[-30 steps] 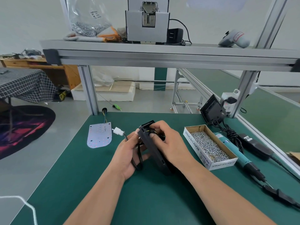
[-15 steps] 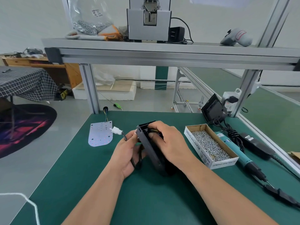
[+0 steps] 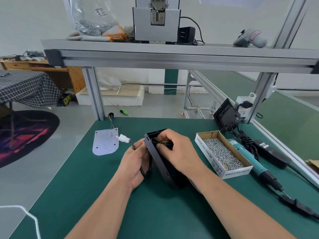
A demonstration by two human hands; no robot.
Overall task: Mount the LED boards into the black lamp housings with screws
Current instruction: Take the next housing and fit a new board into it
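Observation:
A black lamp housing point(image 3: 162, 163) stands tilted on its edge in the middle of the green mat. My left hand point(image 3: 136, 163) grips its left wall together with a black cable that ends in a white connector point(image 3: 124, 138). My right hand point(image 3: 177, 152) reaches into the housing, its fingers curled round yellow and black wires inside. A white LED board point(image 3: 105, 142) lies flat at the back left, wires trailing from its far end. A second black housing point(image 3: 226, 115) leans at the back right.
A cardboard box of screws point(image 3: 222, 152) sits right of my hands. Beside it lie a teal electric screwdriver point(image 3: 250, 159) and its black power supply point(image 3: 272, 152) with cables. An aluminium frame with a shelf point(image 3: 172, 54) spans overhead.
My hands and the housing have stayed nearly in place. My right fingers have shifted slightly inside the housing on the wires.

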